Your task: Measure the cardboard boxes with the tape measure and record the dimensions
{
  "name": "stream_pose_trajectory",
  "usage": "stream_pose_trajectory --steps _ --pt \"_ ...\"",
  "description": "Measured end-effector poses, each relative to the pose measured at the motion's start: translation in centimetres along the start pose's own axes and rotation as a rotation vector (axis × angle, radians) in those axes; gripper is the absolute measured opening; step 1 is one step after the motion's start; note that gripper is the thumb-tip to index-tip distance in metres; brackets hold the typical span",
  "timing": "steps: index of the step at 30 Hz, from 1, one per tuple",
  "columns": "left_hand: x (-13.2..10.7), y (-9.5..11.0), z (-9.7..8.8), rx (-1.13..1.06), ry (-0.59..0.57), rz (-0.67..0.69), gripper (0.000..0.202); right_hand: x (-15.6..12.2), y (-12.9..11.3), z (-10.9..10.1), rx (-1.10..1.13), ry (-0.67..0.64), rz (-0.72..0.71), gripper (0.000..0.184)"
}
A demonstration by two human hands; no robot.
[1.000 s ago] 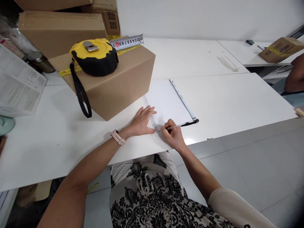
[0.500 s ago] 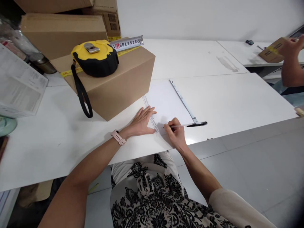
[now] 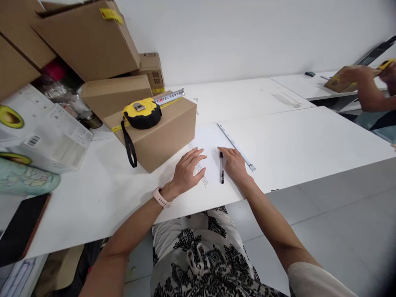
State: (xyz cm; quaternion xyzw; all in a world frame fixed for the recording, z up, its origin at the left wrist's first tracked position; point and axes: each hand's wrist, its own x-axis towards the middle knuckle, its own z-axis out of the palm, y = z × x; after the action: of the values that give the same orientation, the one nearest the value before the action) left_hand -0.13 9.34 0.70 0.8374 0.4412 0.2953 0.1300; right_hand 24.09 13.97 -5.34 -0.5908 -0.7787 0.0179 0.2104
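Observation:
A spiral-bound notebook (image 3: 210, 138) with a white page lies on the table in front of me. My left hand (image 3: 187, 169), with a pink band on its wrist, is spread over the coil binding. A clear pen with black ends (image 3: 222, 169) rests on the page. Beside it is my right hand (image 3: 233, 162), fingers stretched out and fingertips at the pen's far end. Along the notebook's right edge runs a pale printed strip (image 3: 236, 146). To the left stands a cardboard box (image 3: 167, 140), and on top sits a yellow-black tape measure (image 3: 142, 113) with its blade pulled out.
More cardboard boxes (image 3: 89, 37) are stacked at the back left. Nearer are an avocado-printed white carton (image 3: 55, 136), a green patterned item (image 3: 29, 177) and a dark flat object (image 3: 23, 227). At the far right, another person's hands (image 3: 360, 76) handle a small box (image 3: 335, 82).
My right hand has let go of the pen, which now lies on the page. My left hand has stayed by the binding. The camera view has shifted, showing more of the left side.

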Motion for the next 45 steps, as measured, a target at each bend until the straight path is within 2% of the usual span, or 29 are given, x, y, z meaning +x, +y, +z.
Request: stream_pose_trajectory --steps 2,3,6,8,11,13,15,19,21,23,25,27,29,32,35,37,40,42,45 --pt "0.7 1.7 -3.1 0.086 0.212 0.054 0.029 -0.2 0.0 0.2 0.019 0.012 0.003 0.067" --pt "1.2 2.3 -4.9 0.141 0.320 0.027 0.029 -0.3 0.0 0.2 0.029 0.017 0.008 0.066" --pt "2.9 2.6 -10.2 0.277 0.584 -0.211 0.045 -0.4 0.0 0.4 0.056 0.035 0.013 0.060" --pt "3.8 1.6 -12.9 0.303 0.615 -0.342 0.065 -0.4 0.1 0.5 0.081 0.054 0.015 0.055" --pt "4.7 -0.5 -15.2 0.303 0.512 -0.490 0.093 -0.2 0.0 0.3 0.162 0.132 0.048 0.048" --pt "5.0 -1.7 -16.0 0.293 0.437 -0.585 0.105 0.6 -0.4 -0.4 0.269 0.202 0.065 0.046" --pt "5.3 -2.6 -16.5 0.274 0.370 -0.648 0.108 2.3 -1.2 -1.6 0.445 0.217 0.064 0.048" --pt "5.6 -3.4 -17.2 0.282 0.287 -0.664 0.093 8.3 -3.9 -4.2 0.804 0.102 0.034 0.062" --pt "5.6 -3.4 -17.3 0.279 0.287 -0.663 0.087 12.0 -5.5 -5.1 0.882 0.062 0.005 0.067" --pt "5.5 -3.4 -17.3 0.245 0.293 -0.657 0.085 15.1 -7.3 -5.5 0.962 0.004 0.036 0.066" --pt "5.2 -3.4 -17.4 0.189 0.308 -0.652 0.082 17.0 -9.1 -5.6 1.016 -0.065 0.081 0.063" --pt "4.7 -3.6 -17.6 0.117 0.334 -0.646 0.079 17.1 -10.5 -5.5 1.030 -0.089 0.106 0.061" --pt "4.2 -3.8 -17.9 0.016 0.351 -0.627 0.077 15.9 -11.4 -5.4 1.023 -0.049 0.114 0.059" --pt "3.3 -4.2 -18.6 -0.152 0.332 -0.588 0.075 13.1 -11.4 -5.5 1.022 0.014 0.114 0.056" --pt "2.8 -4.3 -19.3 -0.253 0.304 -0.582 0.074 11.4 -10.7 -6.2 0.989 0.033 0.104 0.064" --pt "2.7 -4.0 -19.7 -0.277 0.294 -0.591 0.071 11.7 -10.3 -6.8 0.911 0.080 0.042 0.071" --pt "2.9 -3.0 -20.1 -0.253 0.288 -0.621 0.061 13.3 -10.4 -7.5 0.760 0.128 -0.137 0.077" --pt "3.1 -2.2 -20.3 -0.224 0.270 -0.648 0.058 14.5 -10.6 -7.6 0.673 0.093 -0.233 0.072" --pt "3.4 -1.3 -20.2 -0.192 0.260 -0.687 0.058 15.2 -11.2 -7.5 0.564 -0.015 -0.293 0.058"
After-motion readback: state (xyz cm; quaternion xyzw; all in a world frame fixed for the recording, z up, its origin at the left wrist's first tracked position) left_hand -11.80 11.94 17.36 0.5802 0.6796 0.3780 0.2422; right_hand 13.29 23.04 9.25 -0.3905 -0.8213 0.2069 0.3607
